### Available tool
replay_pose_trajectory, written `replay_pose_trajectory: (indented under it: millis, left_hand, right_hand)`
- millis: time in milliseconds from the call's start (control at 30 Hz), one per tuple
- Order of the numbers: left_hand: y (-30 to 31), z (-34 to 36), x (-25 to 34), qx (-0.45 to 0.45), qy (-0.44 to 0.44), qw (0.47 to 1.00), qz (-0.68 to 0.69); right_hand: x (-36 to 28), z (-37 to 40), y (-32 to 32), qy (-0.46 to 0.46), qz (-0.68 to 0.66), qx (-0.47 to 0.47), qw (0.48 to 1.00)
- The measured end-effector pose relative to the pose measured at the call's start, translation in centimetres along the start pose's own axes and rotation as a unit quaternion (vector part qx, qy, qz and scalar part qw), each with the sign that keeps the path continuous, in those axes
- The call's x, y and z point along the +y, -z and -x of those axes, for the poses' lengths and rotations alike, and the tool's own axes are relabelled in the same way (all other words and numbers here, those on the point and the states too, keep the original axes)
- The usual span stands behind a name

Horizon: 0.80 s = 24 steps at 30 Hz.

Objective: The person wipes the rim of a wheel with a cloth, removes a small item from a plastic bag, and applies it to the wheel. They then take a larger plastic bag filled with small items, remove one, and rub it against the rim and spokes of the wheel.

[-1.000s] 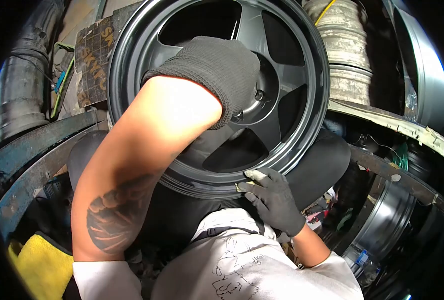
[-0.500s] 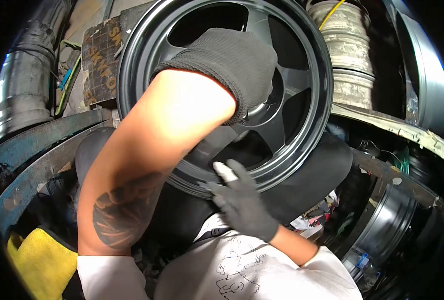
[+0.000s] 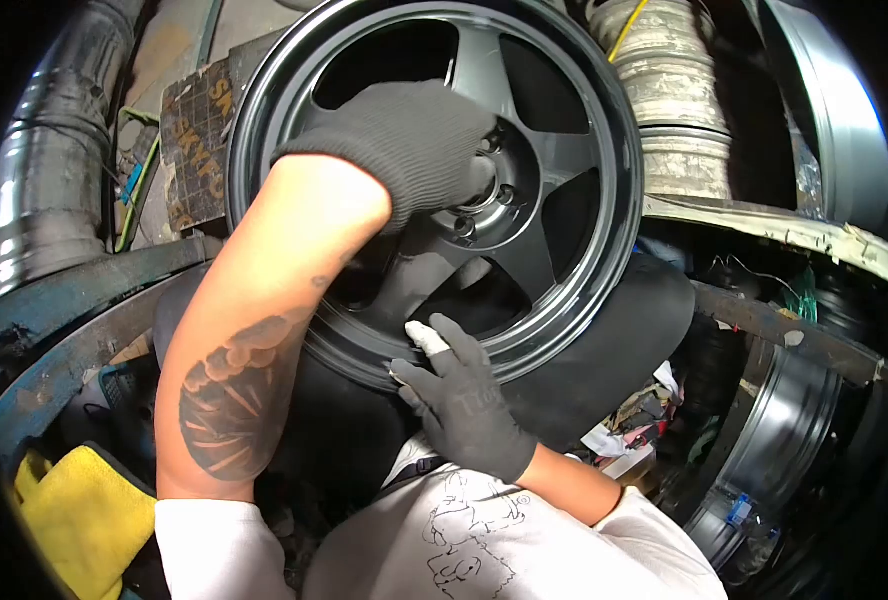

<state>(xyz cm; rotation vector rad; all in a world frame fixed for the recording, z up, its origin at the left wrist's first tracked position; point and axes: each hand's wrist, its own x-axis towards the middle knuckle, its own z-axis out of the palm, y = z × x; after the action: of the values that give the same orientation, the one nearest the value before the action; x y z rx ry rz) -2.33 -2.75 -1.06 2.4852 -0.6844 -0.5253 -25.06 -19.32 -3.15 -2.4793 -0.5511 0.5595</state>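
Note:
A dark grey wheel rim (image 3: 619, 150) with broad spokes leans across the person's lap, its face up. My left hand (image 3: 404, 150), in a dark knit glove, is over the left side of the hub (image 3: 524, 205). Its fingers are bent down and pressed together; whatever they may hold is hidden beneath the glove. Bolt holes show beside it. My right hand (image 3: 464, 400), also gloved and with one whitish fingertip, lies at the rim's lower edge, fingers apart.
Stacked worn rims (image 3: 674, 100) stand at the upper right, with a silver rim (image 3: 844, 110) beyond. Another rim (image 3: 779, 430) sits lower right. A yellow cloth (image 3: 89, 520) is at the lower left, below a blue-grey metal frame (image 3: 94, 285). A printed board (image 3: 194, 150) lies upper left.
My left hand has moved left across the hub, uncovering bolt holes. My right hand has shifted slightly left and up onto the rim's edge. The view has shifted a little.

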Motion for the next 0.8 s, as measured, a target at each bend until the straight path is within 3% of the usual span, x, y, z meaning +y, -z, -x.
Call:
replay_pose_trajectory:
  millis: [100, 200, 233, 300, 367, 500, 567, 600, 667, 700, 800]
  left_hand:
    - [0.1, 0.6, 0.3, -0.025, 0.018, 0.999, -0.034]
    - [0.3, 1.3, 1.2, 0.010, -0.012, 0.999, -0.033]
    - [0.4, 1.6, 1.8, 0.014, -0.016, 0.999, -0.032]
    - [-0.4, 2.7, 2.9, 0.010, -0.037, 0.999, -0.015]
    - [-2.7, 3.5, 4.6, -0.092, -0.011, 0.995, -0.048]
    - [-9.9, 8.7, 8.3, -0.163, -0.092, 0.982, 0.007]
    - [-13.4, 11.9, 10.0, -0.167, -0.085, 0.982, 0.015]
    - [-15.3, 13.3, 10.7, -0.116, -0.063, 0.991, -0.007]
    - [-18.0, 16.0, 11.8, 0.021, -0.043, 0.997, -0.064]
    - [-17.7, 16.1, 12.0, 0.009, -0.023, 0.997, -0.071]
    - [-15.8, 16.5, 12.8, -0.025, 0.044, 0.996, -0.070]
  right_hand:
    - [3.4, 3.6, 2.0, -0.012, 0.101, -0.002, 0.995]
    - [6.1, 5.9, 7.0, -0.053, 0.207, -0.039, 0.976]
    - [5.8, 5.7, 9.3, -0.056, 0.220, -0.026, 0.973]
    - [5.4, 5.5, 12.3, -0.040, 0.259, 0.099, 0.960]
    - [6.0, 5.1, 14.9, -0.053, 0.217, 0.214, 0.951]
    - [11.5, 3.4, 16.2, -0.068, 0.042, 0.390, 0.917]
    - [13.6, 2.6, 15.9, -0.051, 0.000, 0.442, 0.896]
    - [14.4, 2.3, 15.8, -0.027, -0.009, 0.465, 0.885]
    - [12.9, 1.7, 15.4, -0.105, -0.109, 0.453, 0.879]
    - [12.3, 1.6, 15.3, -0.144, -0.158, 0.441, 0.872]
    - [12.4, 1.0, 15.1, -0.116, -0.241, 0.439, 0.858]
